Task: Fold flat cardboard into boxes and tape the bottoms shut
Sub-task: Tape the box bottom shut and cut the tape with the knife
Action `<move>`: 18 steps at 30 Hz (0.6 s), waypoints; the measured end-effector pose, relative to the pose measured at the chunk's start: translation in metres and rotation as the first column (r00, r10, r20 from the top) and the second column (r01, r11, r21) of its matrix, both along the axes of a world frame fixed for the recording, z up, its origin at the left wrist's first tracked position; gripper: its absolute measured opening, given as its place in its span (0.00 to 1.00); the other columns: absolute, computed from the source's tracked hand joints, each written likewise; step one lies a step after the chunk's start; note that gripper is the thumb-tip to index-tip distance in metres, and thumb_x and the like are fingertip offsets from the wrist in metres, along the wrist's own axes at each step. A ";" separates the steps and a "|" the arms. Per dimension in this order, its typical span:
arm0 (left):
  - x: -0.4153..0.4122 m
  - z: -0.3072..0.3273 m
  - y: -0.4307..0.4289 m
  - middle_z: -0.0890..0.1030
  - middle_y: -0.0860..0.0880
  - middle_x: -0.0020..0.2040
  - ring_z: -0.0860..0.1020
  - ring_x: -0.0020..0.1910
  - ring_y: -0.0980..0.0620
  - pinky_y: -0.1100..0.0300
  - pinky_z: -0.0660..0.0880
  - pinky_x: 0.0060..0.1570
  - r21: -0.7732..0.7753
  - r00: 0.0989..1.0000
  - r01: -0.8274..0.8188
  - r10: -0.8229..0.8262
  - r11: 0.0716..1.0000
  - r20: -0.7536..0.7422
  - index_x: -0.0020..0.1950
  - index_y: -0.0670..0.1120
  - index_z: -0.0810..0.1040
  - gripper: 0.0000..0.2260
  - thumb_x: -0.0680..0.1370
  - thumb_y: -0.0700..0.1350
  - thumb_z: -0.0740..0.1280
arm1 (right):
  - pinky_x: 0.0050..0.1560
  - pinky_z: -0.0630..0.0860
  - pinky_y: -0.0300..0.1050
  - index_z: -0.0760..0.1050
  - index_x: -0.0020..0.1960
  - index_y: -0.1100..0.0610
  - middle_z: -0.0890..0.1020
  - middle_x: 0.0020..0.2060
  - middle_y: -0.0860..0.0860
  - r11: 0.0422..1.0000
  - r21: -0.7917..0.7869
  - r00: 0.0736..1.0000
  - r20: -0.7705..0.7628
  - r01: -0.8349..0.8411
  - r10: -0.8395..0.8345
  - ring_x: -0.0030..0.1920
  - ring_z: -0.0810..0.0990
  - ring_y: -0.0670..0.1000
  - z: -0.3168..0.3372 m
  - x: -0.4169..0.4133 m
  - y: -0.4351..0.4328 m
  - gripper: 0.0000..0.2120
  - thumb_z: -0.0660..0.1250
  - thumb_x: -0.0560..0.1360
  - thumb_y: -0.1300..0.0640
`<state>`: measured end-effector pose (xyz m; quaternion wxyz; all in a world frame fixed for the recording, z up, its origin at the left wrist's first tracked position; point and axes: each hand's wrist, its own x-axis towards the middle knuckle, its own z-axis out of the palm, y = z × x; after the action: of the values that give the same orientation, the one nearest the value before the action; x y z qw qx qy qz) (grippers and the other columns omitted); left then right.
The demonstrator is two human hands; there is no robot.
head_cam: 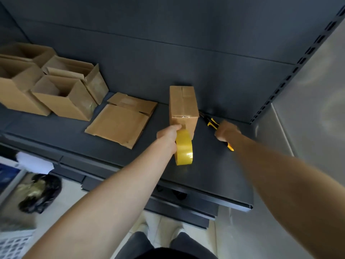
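Observation:
A small folded cardboard box [183,107] stands on the dark shelf [214,174], with clear tape across its near face. My left hand [168,136] grips a yellow tape roll [183,149], held against the box's near lower edge. To the right of the box, my right hand [226,130] is closed over a yellow and black utility knife [211,122] that lies on the shelf; the hand is blurred. A stack of flat cardboard [121,121] lies left of the box.
Several open assembled boxes [61,96] crowd the shelf's back left. A perforated upright [291,75] borders the shelf on the right. Below the shelf's front edge there is floor with a dark bag [41,193] and a white basket [15,243].

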<state>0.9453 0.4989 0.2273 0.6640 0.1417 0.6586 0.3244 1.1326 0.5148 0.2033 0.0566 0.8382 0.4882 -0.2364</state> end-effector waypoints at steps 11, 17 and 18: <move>-0.002 -0.002 0.008 0.79 0.41 0.53 0.79 0.51 0.40 0.42 0.77 0.55 0.070 0.988 -0.004 0.015 0.998 -0.155 0.50 0.44 0.74 0.14 0.70 0.44 0.76 | 0.31 0.67 0.41 0.69 0.33 0.62 0.71 0.32 0.56 1.000 0.005 0.971 -0.236 0.029 -0.027 0.34 0.71 0.54 0.006 0.002 0.014 0.10 0.67 0.70 0.68; -0.001 0.002 0.009 0.76 0.45 0.44 0.77 0.44 0.44 0.50 0.77 0.51 0.098 0.979 0.016 0.005 0.995 -0.206 0.49 0.47 0.74 0.11 0.72 0.44 0.74 | 0.52 0.74 0.52 0.74 0.53 0.60 0.77 0.45 0.56 0.986 0.133 0.811 -0.586 0.104 -0.006 0.50 0.76 0.57 0.021 0.011 0.010 0.13 0.70 0.71 0.69; -0.001 0.002 0.009 0.75 0.46 0.41 0.76 0.41 0.46 0.52 0.76 0.48 0.098 0.978 0.011 0.009 0.995 -0.206 0.48 0.47 0.74 0.10 0.72 0.44 0.74 | 0.53 0.73 0.53 0.73 0.51 0.58 0.77 0.43 0.54 0.980 0.162 0.772 -0.636 0.116 0.014 0.50 0.76 0.56 0.022 0.012 0.008 0.12 0.71 0.71 0.67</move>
<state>0.9439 0.5084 0.2296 0.5845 0.2075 0.7071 0.3396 1.1442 0.5229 0.2251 -0.1987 0.7241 0.4761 -0.4578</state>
